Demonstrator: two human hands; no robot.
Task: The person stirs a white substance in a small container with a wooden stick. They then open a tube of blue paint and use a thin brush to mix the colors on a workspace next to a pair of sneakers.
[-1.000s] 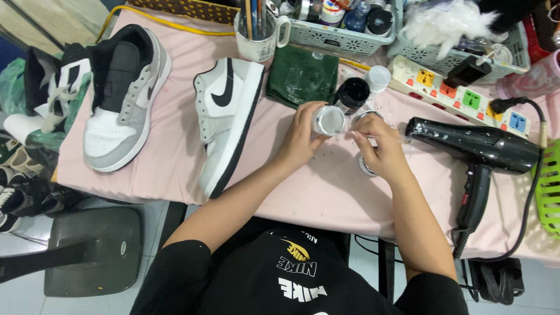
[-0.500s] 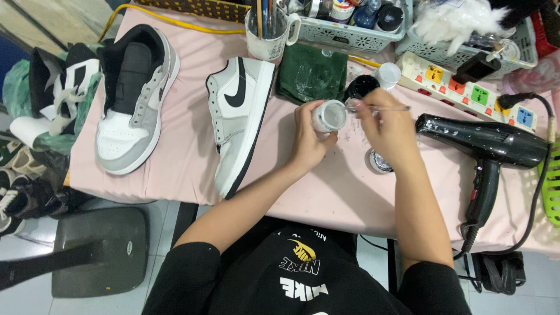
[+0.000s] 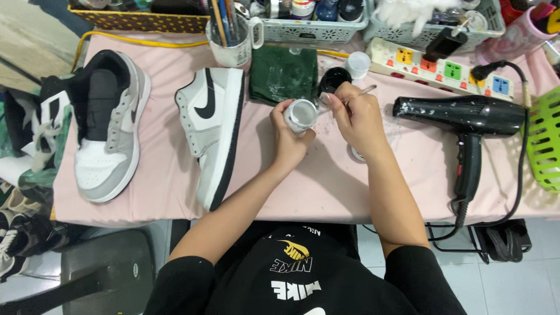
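You hold a small jar and a thin brush over the pink table

At 9 o'clock a grey-and-white sneaker (image 3: 108,125) lies on the pink table cover (image 3: 175,186); just right of it a second sneaker (image 3: 213,131) rests on its side. At centre your left hand (image 3: 289,137) wraps its fingers around a small open jar (image 3: 301,115), tilted toward you. Just beside it your right hand (image 3: 357,119) pinches a thin brush (image 3: 361,91), fingers narrow. At 3 o'clock lies a black hair dryer (image 3: 466,119)
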